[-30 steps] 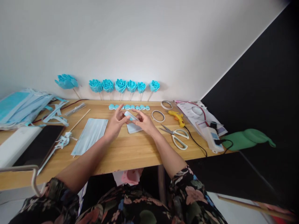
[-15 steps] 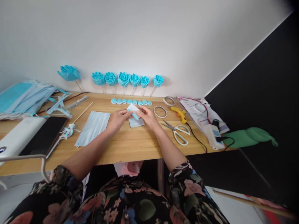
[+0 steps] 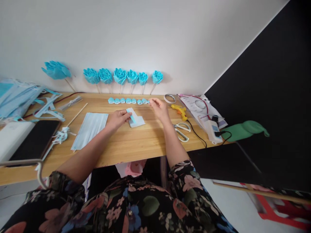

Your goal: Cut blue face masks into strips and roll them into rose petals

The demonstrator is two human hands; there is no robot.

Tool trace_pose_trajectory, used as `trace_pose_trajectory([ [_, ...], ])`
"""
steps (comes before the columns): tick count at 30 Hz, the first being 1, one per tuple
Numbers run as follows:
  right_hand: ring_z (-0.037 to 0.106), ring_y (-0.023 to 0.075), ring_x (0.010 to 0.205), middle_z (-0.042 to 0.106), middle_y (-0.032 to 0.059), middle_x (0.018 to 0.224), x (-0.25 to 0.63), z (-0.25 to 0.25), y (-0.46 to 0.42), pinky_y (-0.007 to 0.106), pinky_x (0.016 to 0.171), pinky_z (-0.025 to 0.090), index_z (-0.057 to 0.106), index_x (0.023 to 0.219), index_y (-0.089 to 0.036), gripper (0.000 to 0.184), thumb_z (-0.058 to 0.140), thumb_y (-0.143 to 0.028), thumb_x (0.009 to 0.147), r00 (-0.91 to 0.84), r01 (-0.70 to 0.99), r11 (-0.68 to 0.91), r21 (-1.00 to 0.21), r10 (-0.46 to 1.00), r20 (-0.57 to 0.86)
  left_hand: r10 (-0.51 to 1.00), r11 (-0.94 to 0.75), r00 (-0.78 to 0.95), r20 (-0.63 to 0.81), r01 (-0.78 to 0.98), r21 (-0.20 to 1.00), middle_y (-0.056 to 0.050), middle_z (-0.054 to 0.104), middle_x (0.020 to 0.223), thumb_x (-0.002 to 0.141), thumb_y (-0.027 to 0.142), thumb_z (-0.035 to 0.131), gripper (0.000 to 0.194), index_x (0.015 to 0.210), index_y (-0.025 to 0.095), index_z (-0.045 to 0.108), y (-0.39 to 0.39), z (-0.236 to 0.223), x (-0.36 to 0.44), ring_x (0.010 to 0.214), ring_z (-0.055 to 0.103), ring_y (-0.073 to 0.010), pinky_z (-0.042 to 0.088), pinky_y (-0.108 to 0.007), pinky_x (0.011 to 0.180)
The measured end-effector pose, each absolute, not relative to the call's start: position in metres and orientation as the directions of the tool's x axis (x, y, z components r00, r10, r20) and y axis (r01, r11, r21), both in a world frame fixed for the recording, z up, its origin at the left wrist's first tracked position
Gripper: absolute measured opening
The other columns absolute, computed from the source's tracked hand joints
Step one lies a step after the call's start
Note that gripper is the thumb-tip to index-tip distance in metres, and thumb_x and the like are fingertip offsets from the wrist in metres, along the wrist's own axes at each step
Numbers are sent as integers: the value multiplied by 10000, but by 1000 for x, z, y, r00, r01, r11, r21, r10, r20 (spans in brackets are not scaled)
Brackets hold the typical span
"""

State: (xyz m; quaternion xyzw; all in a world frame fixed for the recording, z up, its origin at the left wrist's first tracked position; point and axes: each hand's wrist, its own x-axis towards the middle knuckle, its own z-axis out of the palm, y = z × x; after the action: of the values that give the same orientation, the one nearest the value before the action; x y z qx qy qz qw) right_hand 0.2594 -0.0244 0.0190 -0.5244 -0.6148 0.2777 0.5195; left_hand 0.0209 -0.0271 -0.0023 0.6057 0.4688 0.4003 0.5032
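My left hand (image 3: pixel 119 119) pinches a folded white and light-blue piece of face-mask fabric (image 3: pixel 130 114) just above the table. Another pale piece (image 3: pixel 139 121) lies under or against it; I cannot tell whether the two are joined. My right hand (image 3: pixel 159 108) is at the right end of a row of small folded blue petals (image 3: pixel 128 101), thumb and fingers together at the last one. What lies between those fingertips is hidden. A flat light-blue face mask (image 3: pixel 89 129) lies left of my left hand.
Blue fabric roses (image 3: pixel 120 76) on sticks lean against the wall. To the right are a tape roll (image 3: pixel 169 98), yellow glue gun (image 3: pixel 180 111), scissors (image 3: pixel 182 132) and power strip (image 3: pixel 213 131). On the left lie a phone (image 3: pixel 35 140), mask scraps (image 3: pixel 48 106) and stacked masks (image 3: pixel 17 98).
My right hand has let go of the fabric piece and moved away to the petal row's right end. My left hand keeps the piece. The view has shifted to the right.
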Motion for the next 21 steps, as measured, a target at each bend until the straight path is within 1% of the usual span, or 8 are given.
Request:
trace_pose_trajectory([
  [2, 652, 177, 803, 755, 40, 883, 286, 28, -26, 329, 802, 490, 746, 954, -206, 234, 626, -405, 924, 105, 593, 217, -776, 934, 342, 952, -139, 305, 36, 323, 936, -13, 602, 553, 728, 555, 753, 395, 545, 219, 654, -23, -4, 17, 539, 492, -157, 332, -279, 535],
  [4, 587, 172, 688, 710, 31, 740, 306, 31, -31, 334, 733, 453, 749, 814, -215, 105, 723, -305, 863, 64, 817, 91, -569, 967, 246, 947, -245, 297, 121, 428, 870, -19, 656, 643, 737, 536, 771, 311, 690, 230, 746, -18, -6, 14, 593, 535, -175, 347, -286, 566],
  [6, 546, 175, 648, 635, 26, 624, 316, 28, -36, 334, 707, 428, 699, 661, -208, 165, 825, -210, 766, 39, 901, 42, -432, 983, 178, 937, -344, 218, 272, 463, 817, -36, 708, 782, 769, 513, 763, 320, 915, 230, 792, -15, -5, 12, 674, 578, -192, 404, -299, 636],
  [9, 575, 192, 726, 654, 41, 664, 312, 24, -42, 329, 748, 429, 651, 602, -200, 251, 845, -103, 728, -20, 919, 90, -384, 983, 182, 856, -500, 124, 502, 444, 743, -79, 743, 958, 874, 454, 674, 314, 1032, 204, 778, -15, 0, 11, 847, 642, -226, 484, -349, 821],
  [13, 620, 192, 810, 739, 55, 835, 288, 44, -55, 342, 864, 437, 723, 850, -185, 85, 683, -159, 921, -271, 908, 309, -282, 948, 166, 711, -697, 217, 668, 344, 630, -97, 773, 1114, 968, 370, 572, 274, 1045, 212, 782, -29, 13, 16, 1104, 679, -263, 486, -430, 1026],
  [15, 638, 195, 856, 754, 59, 892, 275, 62, -66, 361, 936, 422, 721, 930, -178, 88, 639, -181, 961, -399, 875, 426, -229, 903, 157, 662, -750, 308, 684, 295, 592, -101, 757, 1238, 981, 347, 565, 283, 1127, 225, 775, -38, 20, 20, 1182, 673, -266, 479, -447, 1070],
  [17, 648, 205, 910, 756, 64, 930, 262, 79, -77, 361, 945, 421, 712, 952, -173, 89, 626, -186, 970, -478, 826, 507, -244, 861, 173, 634, -770, 402, 661, 254, 585, -105, 745, 1289, 980, 338, 569, 305, 1185, 226, 767, -46, 25, 24, 1231, 663, -274, 474, -453, 1092],
  [21, 652, 223, 931, 752, 65, 928, 244, 95, -94, 387, 961, 434, 711, 925, -178, 140, 592, -216, 988, -533, 767, 575, -284, 818, 217, 648, -719, 509, 566, 164, 676, -96, 805, 1087, 959, 374, 606, 282, 1080, 220, 809, -53, 26, 29, 1027, 728, -259, 533, -392, 933],
])
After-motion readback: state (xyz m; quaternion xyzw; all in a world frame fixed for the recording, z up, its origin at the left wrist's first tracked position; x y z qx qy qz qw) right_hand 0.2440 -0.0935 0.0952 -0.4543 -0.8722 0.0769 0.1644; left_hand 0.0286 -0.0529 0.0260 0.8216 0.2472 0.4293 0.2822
